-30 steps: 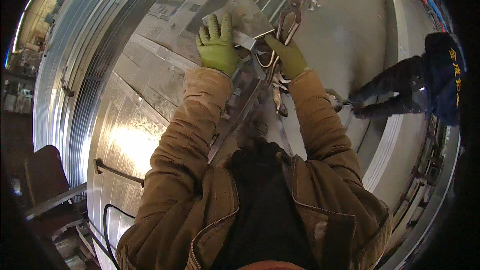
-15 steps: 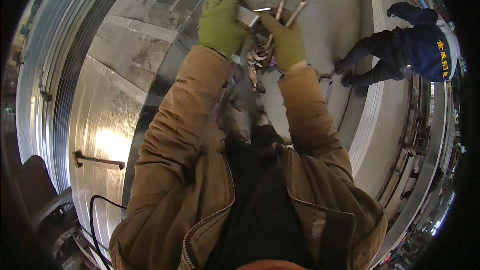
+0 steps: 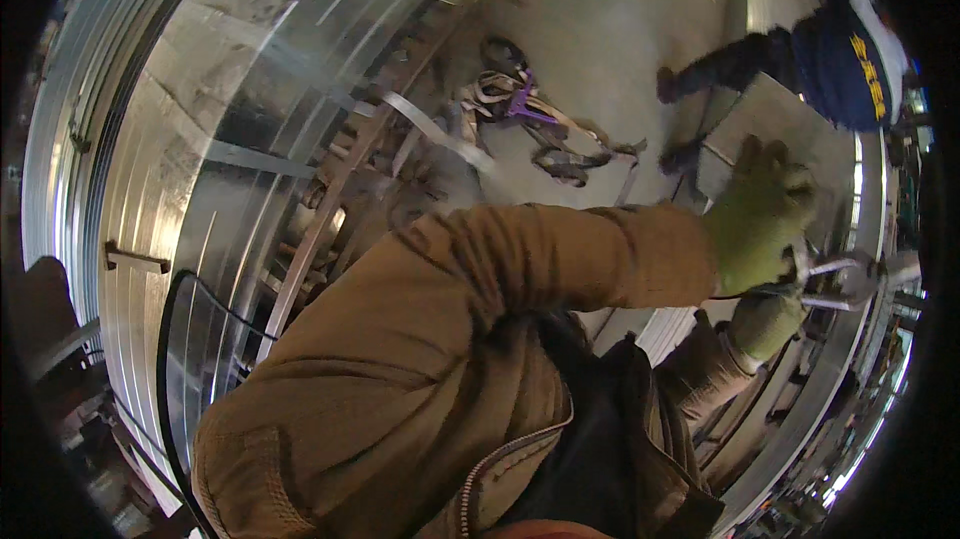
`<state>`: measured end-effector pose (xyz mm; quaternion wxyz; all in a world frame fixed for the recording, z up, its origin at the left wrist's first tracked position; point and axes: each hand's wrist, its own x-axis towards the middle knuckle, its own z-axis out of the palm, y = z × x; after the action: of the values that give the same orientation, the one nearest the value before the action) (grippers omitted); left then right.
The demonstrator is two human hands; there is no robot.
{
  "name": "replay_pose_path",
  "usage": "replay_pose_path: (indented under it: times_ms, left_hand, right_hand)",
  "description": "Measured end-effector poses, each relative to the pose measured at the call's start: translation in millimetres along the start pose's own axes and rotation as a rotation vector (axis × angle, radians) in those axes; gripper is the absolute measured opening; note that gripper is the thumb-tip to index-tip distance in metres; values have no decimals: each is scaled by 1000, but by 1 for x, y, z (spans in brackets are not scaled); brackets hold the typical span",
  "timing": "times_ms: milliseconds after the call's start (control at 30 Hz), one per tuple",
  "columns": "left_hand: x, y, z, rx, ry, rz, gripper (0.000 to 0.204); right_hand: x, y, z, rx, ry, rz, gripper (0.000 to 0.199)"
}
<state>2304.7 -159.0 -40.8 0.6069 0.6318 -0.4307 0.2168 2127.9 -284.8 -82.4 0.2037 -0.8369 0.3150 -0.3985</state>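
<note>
Left hand (image 3: 760, 224) gloved, fingers spread on metal sheet (image 3: 790, 134); right hand (image 3: 768, 321) grips metal hooks (image 3: 835, 274).

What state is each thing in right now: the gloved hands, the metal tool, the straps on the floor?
Left hand: green-gloved, fingers spread against a grey panel.
Right hand: gloved, closed on the metal tool.
Straps: lying loose and tangled on the floor.
Other person: bent over nearby.
</note>
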Motion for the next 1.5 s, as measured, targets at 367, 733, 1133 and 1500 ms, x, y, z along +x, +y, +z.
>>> replay_pose_path:
  times_ms: [367,733,1133,1500]
  left_hand:
    - [-54,46,160,-333,-335,-258,25]
    - [-1,144,188,-795,-529,-610,16]
    - [38,-30,270,-770,-394,-786,20]
    - [79,-252,87,509,-425,-796,73]
  right_hand:
    - [-22,91,-80,611,165,581,25]
    - [-29,165,-199,548,326,639,36]
    - [-23,131,-192,632,348,535,37]
    - [139,165,106,792,104,389,48]
